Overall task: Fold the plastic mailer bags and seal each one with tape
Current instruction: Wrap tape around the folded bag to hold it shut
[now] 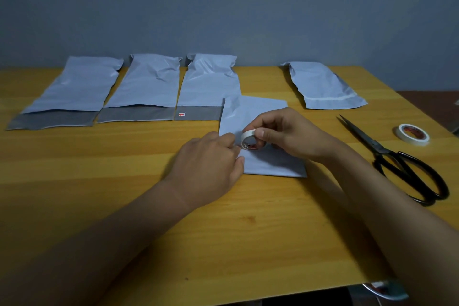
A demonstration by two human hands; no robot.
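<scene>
1. A folded white mailer bag (263,131) was laid flat near the middle of the table.
2. A small white tape roll (250,140) was held upright over it.
3. Three unfolded bags (146,87) were laid behind, side by side.
4. A fourth bag (323,87) was placed apart, right.
5. A second tape roll (412,133) was laid flat at far right.

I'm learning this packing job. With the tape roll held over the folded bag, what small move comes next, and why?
Probably pull a short strip free: the right hand holds the tape roll over the folded bag, the left hand pinches at the roll's edge, and no tape shows across the bag.
</scene>
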